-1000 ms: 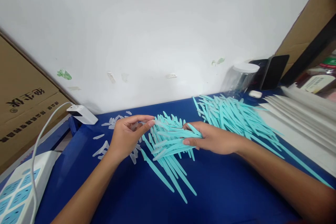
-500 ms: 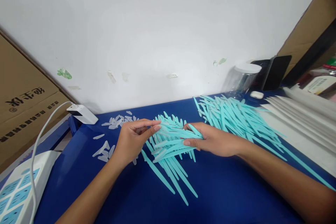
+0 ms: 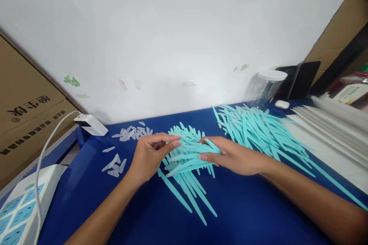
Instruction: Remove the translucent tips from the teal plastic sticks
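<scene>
My right hand [image 3: 234, 156] is closed round a bunch of slim turquoise plastic sticks [image 3: 189, 157], shaped like eyebrow razors, with pale translucent covers on their left ends. At those ends my left hand [image 3: 153, 155] pinches with thumb and forefinger; the small piece between the fingertips looks like a pale cover tip, partly hidden. Beneath both hands lies a loose pile of the same sticks [image 3: 191, 191], their tapered ends towards me. Loose translucent covers [image 3: 133, 133] lie in a cluster to the left, and a smaller group of covers [image 3: 115, 166] lies nearer me.
A bigger heap of turquoise sticks [image 3: 258, 128] spreads to the right on the blue table [image 3: 230, 214]. Behind it stand a clear jar [image 3: 266, 88] and a phone [image 3: 304, 80]. White packets [image 3: 336, 134] are stacked far right. A power strip [image 3: 25, 206] sits left, by a cardboard box [image 3: 25, 111].
My left hand's fingertips have shifted slightly right and down along the covered ends of the bunch. My right hand keeps its hold almost unmoved.
</scene>
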Motion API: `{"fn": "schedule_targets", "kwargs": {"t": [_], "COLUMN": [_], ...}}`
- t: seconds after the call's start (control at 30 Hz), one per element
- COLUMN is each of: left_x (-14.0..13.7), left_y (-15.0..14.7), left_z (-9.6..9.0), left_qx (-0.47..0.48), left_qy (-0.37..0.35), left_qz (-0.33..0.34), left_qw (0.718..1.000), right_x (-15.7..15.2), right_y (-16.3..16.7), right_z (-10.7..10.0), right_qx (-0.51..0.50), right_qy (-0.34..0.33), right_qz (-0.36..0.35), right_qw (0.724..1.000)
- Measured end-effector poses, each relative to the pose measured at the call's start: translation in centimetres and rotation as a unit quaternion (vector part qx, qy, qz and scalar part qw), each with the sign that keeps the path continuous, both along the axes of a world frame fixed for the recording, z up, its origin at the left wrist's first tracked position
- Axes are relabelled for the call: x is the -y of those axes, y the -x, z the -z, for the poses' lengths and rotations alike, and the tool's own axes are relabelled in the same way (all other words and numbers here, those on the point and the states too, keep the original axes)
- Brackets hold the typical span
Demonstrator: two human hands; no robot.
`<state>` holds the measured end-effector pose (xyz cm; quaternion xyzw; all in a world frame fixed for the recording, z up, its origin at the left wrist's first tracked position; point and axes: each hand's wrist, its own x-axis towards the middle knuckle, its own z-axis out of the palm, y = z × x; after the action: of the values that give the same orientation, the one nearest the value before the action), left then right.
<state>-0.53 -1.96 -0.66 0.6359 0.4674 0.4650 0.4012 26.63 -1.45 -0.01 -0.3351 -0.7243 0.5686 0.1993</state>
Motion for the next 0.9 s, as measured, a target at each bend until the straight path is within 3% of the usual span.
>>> {"fn": "schedule_targets", "kwargs": {"t": [0.17, 0.3, 0.37, 0.47, 0.57, 0.73, 0.9], "left_x": [0.2, -0.3, -0.9, -2.0, -2.6, -2.9, -2.8], "left_y": [-0.6, -0.4, 0.4, 2.1, 3.1, 2.8, 2.7], "left_z": [0.0, -0.4, -0.7, -1.2, -1.5, -1.2, -0.8], "left_qx": [-0.006, 0.105, 0.226, 0.395, 0.458, 0.457, 0.421], "left_qy": [0.016, 0.095, 0.163, 0.261, 0.285, 0.256, 0.253], "left_qz": [-0.002, -0.057, -0.106, -0.166, -0.188, -0.206, -0.144], "left_qw": [1.0, 0.988, 0.955, 0.865, 0.821, 0.827, 0.859], "right_x": [-0.1, -0.3, -0.4, -0.6, -0.7, -0.8, -0.8], "right_y": [-0.2, -0.3, -0.4, -0.6, -0.7, -0.7, -0.7], "right_z": [0.3, 0.4, 0.4, 0.4, 0.4, 0.6, 0.5], "right_qx": [0.005, -0.016, -0.016, 0.014, 0.018, 0.002, 0.003], "right_qy": [-0.002, -0.001, -0.006, 0.001, -0.007, -0.019, -0.008], "right_qz": [0.015, 0.047, 0.094, 0.169, 0.182, 0.156, 0.155], "right_qw": [1.0, 0.999, 0.995, 0.986, 0.983, 0.988, 0.988]}}
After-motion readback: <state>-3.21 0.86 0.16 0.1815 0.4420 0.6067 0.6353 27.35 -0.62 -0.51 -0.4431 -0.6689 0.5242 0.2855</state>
